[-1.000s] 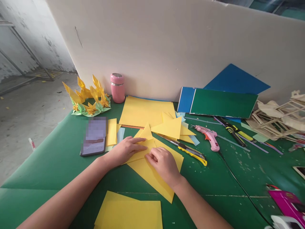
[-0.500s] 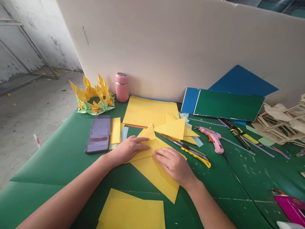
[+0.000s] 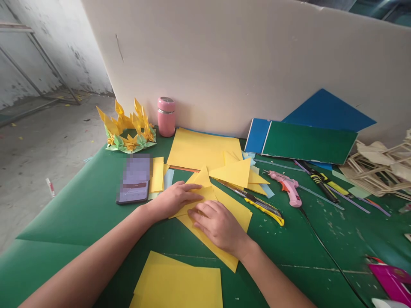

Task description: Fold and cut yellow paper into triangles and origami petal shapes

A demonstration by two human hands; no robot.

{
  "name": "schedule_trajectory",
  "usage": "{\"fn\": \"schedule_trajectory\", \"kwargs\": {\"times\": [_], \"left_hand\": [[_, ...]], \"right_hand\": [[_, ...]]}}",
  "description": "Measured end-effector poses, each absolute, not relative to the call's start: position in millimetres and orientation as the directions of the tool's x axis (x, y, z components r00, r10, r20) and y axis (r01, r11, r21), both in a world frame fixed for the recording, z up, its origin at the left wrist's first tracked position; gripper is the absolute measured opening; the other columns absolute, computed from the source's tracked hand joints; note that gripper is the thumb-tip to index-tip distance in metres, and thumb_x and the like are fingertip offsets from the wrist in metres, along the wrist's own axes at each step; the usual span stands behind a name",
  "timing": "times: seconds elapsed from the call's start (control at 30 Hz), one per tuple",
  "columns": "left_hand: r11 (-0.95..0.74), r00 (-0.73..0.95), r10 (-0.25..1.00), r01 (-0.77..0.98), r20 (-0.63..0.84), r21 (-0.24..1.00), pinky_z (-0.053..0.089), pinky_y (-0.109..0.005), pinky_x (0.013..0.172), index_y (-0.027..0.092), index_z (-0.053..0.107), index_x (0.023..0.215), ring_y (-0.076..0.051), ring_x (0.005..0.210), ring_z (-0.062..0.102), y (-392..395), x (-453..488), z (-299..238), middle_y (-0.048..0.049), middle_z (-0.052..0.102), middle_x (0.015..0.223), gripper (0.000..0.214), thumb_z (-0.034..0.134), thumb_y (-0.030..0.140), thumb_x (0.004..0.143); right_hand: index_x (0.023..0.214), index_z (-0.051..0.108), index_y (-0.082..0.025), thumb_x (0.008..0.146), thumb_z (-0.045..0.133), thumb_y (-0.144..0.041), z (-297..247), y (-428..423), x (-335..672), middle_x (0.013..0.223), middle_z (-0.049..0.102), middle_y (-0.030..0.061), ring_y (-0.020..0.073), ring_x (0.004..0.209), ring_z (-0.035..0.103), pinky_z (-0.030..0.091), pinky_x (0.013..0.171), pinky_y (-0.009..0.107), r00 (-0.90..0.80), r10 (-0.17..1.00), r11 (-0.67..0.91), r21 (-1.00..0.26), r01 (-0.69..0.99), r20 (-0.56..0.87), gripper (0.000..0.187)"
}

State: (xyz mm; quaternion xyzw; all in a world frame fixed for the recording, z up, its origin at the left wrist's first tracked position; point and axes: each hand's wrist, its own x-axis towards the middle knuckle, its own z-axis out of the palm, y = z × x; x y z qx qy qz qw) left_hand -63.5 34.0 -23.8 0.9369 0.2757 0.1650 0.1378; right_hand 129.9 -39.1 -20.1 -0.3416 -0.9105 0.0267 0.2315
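Observation:
A folded piece of yellow paper (image 3: 208, 193) lies on larger yellow sheets (image 3: 239, 209) in the middle of the table. My left hand (image 3: 173, 199) rests on its left side, fingers stretched out and pressing it down. Bent fingers of my right hand (image 3: 218, 224) are at the lower edge of the fold, thumb close to the fingertips; exactly how they grip the edge is partly hidden. Close by on the right lies a yellow and black utility knife (image 3: 265, 208). More yellow sheets (image 3: 180, 282) sit near the front edge of the view.
Behind are a paper crown (image 3: 130, 132), a pink flask (image 3: 166, 117) and a yellow stack (image 3: 205, 147). A phone (image 3: 134, 179) lies left. To the right are a pink glue gun (image 3: 287, 186) with a trailing cord, coloured boards (image 3: 308, 141) and a wooden stick model (image 3: 375, 171).
My right hand has slid left along the lower edge of the folded paper, toward my left hand. My left hand stays nearly where it was. The view has shifted slightly.

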Motion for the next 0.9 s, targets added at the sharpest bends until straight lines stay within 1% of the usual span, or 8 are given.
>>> {"fn": "schedule_trajectory", "kwargs": {"times": [0.17, 0.33, 0.43, 0.53, 0.6, 0.7, 0.8, 0.9], "left_hand": [[-0.813, 0.8, 0.554, 0.459, 0.232, 0.358, 0.047, -0.034, 0.087, 0.022, 0.069, 0.108, -0.02, 0.098, 0.064, 34.2, -63.7, -21.6, -0.0107, 0.059, 0.13, 0.03, 0.044, 0.014, 0.094], [-0.821, 0.815, 0.534, 0.437, 0.224, 0.367, 0.046, -0.034, 0.089, 0.02, 0.068, 0.108, -0.021, 0.103, 0.064, 34.0, -63.6, -18.4, -0.0126, 0.058, 0.13, 0.028, 0.048, 0.012, 0.091], [-0.841, 0.838, 0.5, 0.412, 0.216, 0.349, 0.045, -0.035, 0.09, 0.018, 0.067, 0.108, -0.023, 0.111, 0.061, 34.5, -63.2, -17.4, -0.013, 0.06, 0.128, 0.028, 0.051, 0.008, 0.087], [-0.861, 0.862, 0.464, 0.384, 0.205, 0.334, 0.044, -0.036, 0.089, 0.019, 0.069, 0.104, -0.027, 0.119, 0.055, 34.6, -62.5, -15.9, -0.0112, 0.064, 0.123, 0.031, 0.055, 0.005, 0.08], [-0.855, 0.858, 0.473, 0.39, 0.201, 0.342, 0.045, -0.036, 0.089, 0.019, 0.069, 0.103, -0.026, 0.115, 0.058, 33.9, -62.1, -14.1, -0.0104, 0.064, 0.122, 0.031, 0.054, 0.005, 0.079], [-0.82, 0.827, 0.526, 0.432, 0.197, 0.374, 0.045, -0.035, 0.089, 0.02, 0.069, 0.105, -0.023, 0.104, 0.063, 32.3, -61.8, -11.4, -0.0109, 0.061, 0.128, 0.031, 0.054, 0.008, 0.081], [-0.806, 0.817, 0.547, 0.455, 0.184, 0.379, 0.045, -0.036, 0.091, 0.02, 0.069, 0.106, -0.024, 0.103, 0.063, 31.5, -61.7, -10.7, -0.0109, 0.06, 0.129, 0.031, 0.056, 0.01, 0.08], [-0.816, 0.827, 0.532, 0.444, 0.18, 0.37, 0.045, -0.036, 0.091, 0.019, 0.069, 0.104, -0.023, 0.102, 0.063, 31.7, -61.9, -13.3, -0.0097, 0.062, 0.124, 0.03, 0.057, 0.01, 0.079]], "right_hand": [[0.115, 0.061, -0.015, 0.098, 0.04, -0.024, -19.0, -39.8, 119.4, 0.098, 0.065, 0.008, 0.0223, 0.088, 0.055, 0.047, 0.074, 0.036, -0.688, 0.621, 0.778, -0.189, 0.599, 0.376, 0.029], [0.118, 0.06, -0.016, 0.095, 0.047, -0.026, -17.2, -41.5, 109.0, 0.102, 0.065, 0.0085, 0.0228, 0.09, 0.053, 0.047, 0.077, 0.037, -0.706, 0.613, 0.783, -0.155, 0.602, 0.355, 0.028], [0.117, 0.06, -0.016, 0.094, 0.05, -0.026, -16.9, -42.4, 105.2, 0.103, 0.064, 0.0085, 0.0231, 0.092, 0.053, 0.047, 0.079, 0.038, -0.705, 0.621, 0.777, -0.153, 0.61, 0.342, 0.028], [0.118, 0.059, -0.016, 0.094, 0.049, -0.026, -17.3, -43.0, 103.2, 0.104, 0.064, 0.0083, 0.0231, 0.092, 0.052, 0.046, 0.08, 0.038, -0.705, 0.63, 0.771, -0.155, 0.617, 0.327, 0.028], [0.12, 0.058, -0.018, 0.094, 0.049, -0.027, -17.4, -43.4, 101.3, 0.104, 0.064, 0.0082, 0.0232, 0.092, 0.052, 0.046, 0.079, 0.039, -0.709, 0.627, 0.773, -0.148, 0.617, 0.322, 0.029], [0.121, 0.059, -0.02, 0.094, 0.05, -0.029, -16.1, -44.1, 96.5, 0.103, 0.063, 0.0073, 0.0235, 0.092, 0.051, 0.045, 0.08, 0.039, -0.712, 0.627, 0.774, -0.147, 0.616, 0.316, 0.03], [0.118, 0.061, -0.023, 0.093, 0.052, -0.031, -13.8, -44.6, 91.6, 0.1, 0.062, 0.0063, 0.0234, 0.093, 0.05, 0.044, 0.081, 0.038, -0.707, 0.638, 0.767, -0.168, 0.62, 0.305, 0.028], [0.118, 0.062, -0.026, 0.092, 0.053, -0.033, -13.5, -44.2, 90.2, 0.1, 0.061, 0.0058, 0.0236, 0.093, 0.049, 0.044, 0.082, 0.039, -0.686, 0.669, 0.743, -0.21, 0.636, 0.286, 0.028]]}}
